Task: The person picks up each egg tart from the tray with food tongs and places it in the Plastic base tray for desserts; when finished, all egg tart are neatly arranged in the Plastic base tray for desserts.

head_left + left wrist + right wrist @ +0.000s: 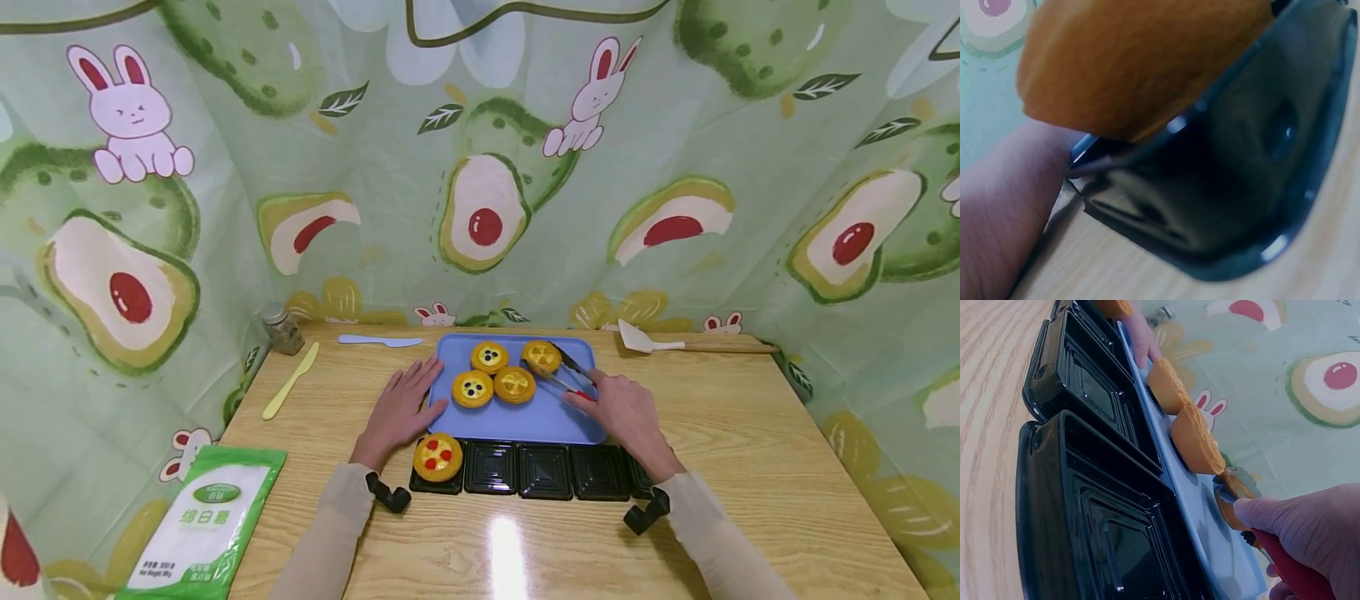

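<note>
My right hand point(622, 408) grips red-handled tongs point(1291, 565), whose tips lie on either side of a tart topped with yellow pieces point(542, 357). That tart sits at the back right of a blue tray point(540, 425). Beside it on the tray are another yellow-topped tart point(514, 385) and two tarts with dark blue berries, one at the back point(490, 357) and one in front point(472, 389). My left hand point(405, 404) rests on the tray's left edge, fingers extended. Below that hand, a tart with red pieces point(438, 457) sits in the leftmost black container.
Several square black containers point(491, 467) line the tray's front edge. A yellow knife point(291, 382), a blue knife point(380, 341) and a glass jar point(282, 328) lie to the left. Front left is a green-and-white bag point(206, 525); a white spatula point(648, 340) lies back right.
</note>
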Demonstrator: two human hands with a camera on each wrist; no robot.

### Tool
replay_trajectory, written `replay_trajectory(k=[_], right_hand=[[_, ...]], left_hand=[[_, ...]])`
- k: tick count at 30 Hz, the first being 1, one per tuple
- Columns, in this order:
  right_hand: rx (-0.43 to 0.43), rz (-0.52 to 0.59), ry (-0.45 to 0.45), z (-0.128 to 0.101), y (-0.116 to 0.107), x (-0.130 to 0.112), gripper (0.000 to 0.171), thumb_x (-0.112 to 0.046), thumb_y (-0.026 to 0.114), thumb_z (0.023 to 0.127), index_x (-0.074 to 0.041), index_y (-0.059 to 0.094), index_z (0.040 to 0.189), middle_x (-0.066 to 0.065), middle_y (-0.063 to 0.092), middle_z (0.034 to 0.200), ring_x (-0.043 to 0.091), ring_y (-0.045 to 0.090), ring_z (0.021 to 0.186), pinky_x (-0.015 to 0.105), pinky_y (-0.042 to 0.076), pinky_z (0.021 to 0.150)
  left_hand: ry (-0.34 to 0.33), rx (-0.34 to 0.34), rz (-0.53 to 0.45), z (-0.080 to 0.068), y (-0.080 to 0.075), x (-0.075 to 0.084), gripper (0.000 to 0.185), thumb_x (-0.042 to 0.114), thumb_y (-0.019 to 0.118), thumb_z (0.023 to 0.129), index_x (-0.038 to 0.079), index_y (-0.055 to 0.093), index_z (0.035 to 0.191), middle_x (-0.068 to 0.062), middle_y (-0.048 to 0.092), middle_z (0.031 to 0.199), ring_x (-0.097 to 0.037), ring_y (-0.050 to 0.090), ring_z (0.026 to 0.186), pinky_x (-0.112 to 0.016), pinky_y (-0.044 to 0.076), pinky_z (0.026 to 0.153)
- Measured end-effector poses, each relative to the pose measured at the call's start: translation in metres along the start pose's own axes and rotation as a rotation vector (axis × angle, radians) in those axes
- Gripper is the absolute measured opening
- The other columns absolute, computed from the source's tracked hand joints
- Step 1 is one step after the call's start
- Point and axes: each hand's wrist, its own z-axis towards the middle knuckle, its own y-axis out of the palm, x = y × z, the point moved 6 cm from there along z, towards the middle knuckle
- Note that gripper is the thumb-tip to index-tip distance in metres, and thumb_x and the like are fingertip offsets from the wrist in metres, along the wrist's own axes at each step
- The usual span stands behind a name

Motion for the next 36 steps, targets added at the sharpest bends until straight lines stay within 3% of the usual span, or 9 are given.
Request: replay_trajectory(k=[7,14,21,28,36], right_hand=[[0.007,-0.001,0.007,-0.005,-0.007,0.003,0.07,-0.068,0.069,0.09,-0.005,0.069,0.119,0.004,0.05,0.065,0.023,0.051,0.055,0.033,0.033,0.044],[0.021,0.018,-0.01,-0.016,-0.021,0.0,0.071,-0.068,0.07,0.089,-0.007,0.07,0.126,0.002,0.046,0.063,0.02,0.047,0.052,0.032,0.03,0.043],[0.05,0.026,-0.081,-0.029,-0.035,-0.008,0.053,-0.061,0.076,0.088,-0.01,0.066,0.099,-0.003,0.036,0.061,0.017,0.041,0.051,0.03,0.025,0.045],[0.066,-0.009,-0.182,-0.047,-0.044,-0.023,0.051,-0.064,0.078,0.084,-0.015,0.062,0.09,-0.007,0.03,0.059,0.014,0.036,0.048,0.029,0.022,0.045],[0.121,-0.019,-0.266,-0.07,-0.049,-0.041,0.053,-0.063,0.08,0.082,-0.022,0.048,0.077,-0.009,0.027,0.057,0.011,0.029,0.047,0.028,0.016,0.044]], left_hand=[[-0.002,-0.003,-0.002,0.002,0.002,0.0,0.076,0.064,0.041,0.104,0.026,0.022,0.168,0.009,0.016,0.174,-0.025,0.015,0.161,-0.053,0.01,0.129],[-0.002,-0.008,0.002,0.003,0.002,0.0,0.077,0.065,0.04,0.104,0.027,0.021,0.168,0.009,0.015,0.174,-0.024,0.014,0.161,-0.052,0.01,0.129],[0.001,-0.012,0.015,0.004,0.004,-0.002,0.077,0.066,0.038,0.104,0.026,0.021,0.169,0.01,0.014,0.174,-0.024,0.014,0.161,-0.052,0.01,0.129],[0.003,-0.008,0.009,0.001,0.002,-0.001,0.077,0.064,0.04,0.104,0.025,0.023,0.168,0.009,0.015,0.174,-0.026,0.015,0.161,-0.053,0.01,0.129],[-0.006,-0.018,0.018,0.001,0.003,0.0,0.076,0.064,0.04,0.105,0.026,0.021,0.169,0.009,0.014,0.174,-0.025,0.014,0.161,-0.053,0.01,0.129]])
